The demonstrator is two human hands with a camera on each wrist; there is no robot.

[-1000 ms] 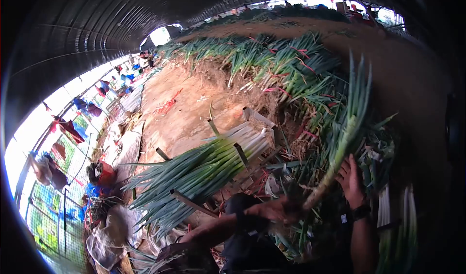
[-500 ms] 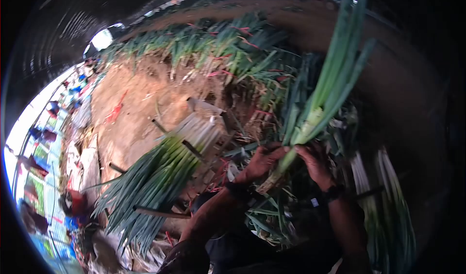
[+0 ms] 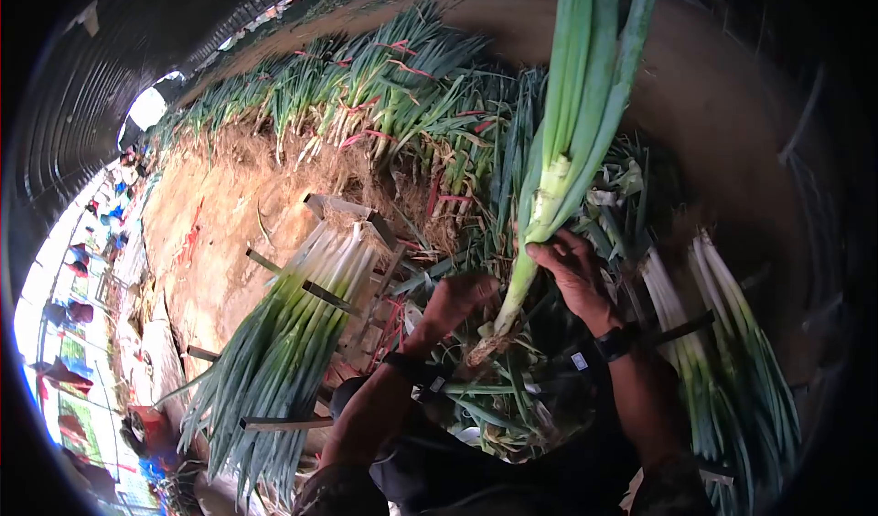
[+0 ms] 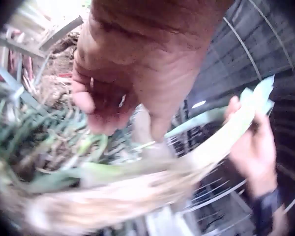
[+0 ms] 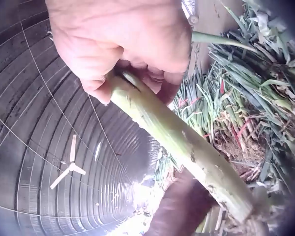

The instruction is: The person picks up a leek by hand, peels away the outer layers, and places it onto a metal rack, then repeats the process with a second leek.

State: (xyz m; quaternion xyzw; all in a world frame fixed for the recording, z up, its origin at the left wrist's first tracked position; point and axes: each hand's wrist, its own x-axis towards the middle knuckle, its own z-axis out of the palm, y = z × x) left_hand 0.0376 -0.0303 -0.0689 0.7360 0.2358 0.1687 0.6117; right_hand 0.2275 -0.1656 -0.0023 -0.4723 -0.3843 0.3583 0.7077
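A large green onion [image 3: 549, 196] stands at a slant before me, leaves up and roots [image 3: 485, 347] down. My right hand [image 3: 572, 269] grips its stem just below where the leaves fan out. In the right wrist view, the thumb and fingers of that hand [image 5: 128, 44] wrap the pale stem [image 5: 187, 147]. My left hand [image 3: 462, 301] hovers beside the lower stem with its fingers bent. A pale, blurred flap [image 4: 142, 125] appears at the fingers of the left hand [image 4: 137, 59] in the left wrist view; I cannot tell whether they pinch it.
On the left, cleaned green onions [image 3: 283, 333] lie across a rack with upright bars [image 3: 329, 297]. More pale-stemmed onions [image 3: 722, 333] lie at right. Uncleaned bundles tied with red bands [image 3: 366, 105] line the back. Loose leaf scraps [image 3: 512, 415] cover the ground below my hands.
The green onion has come nearer and swung to a steeper upright slant. My right hand has taken hold of its stem. The left hand met the stem half a second ago and has since moved left.
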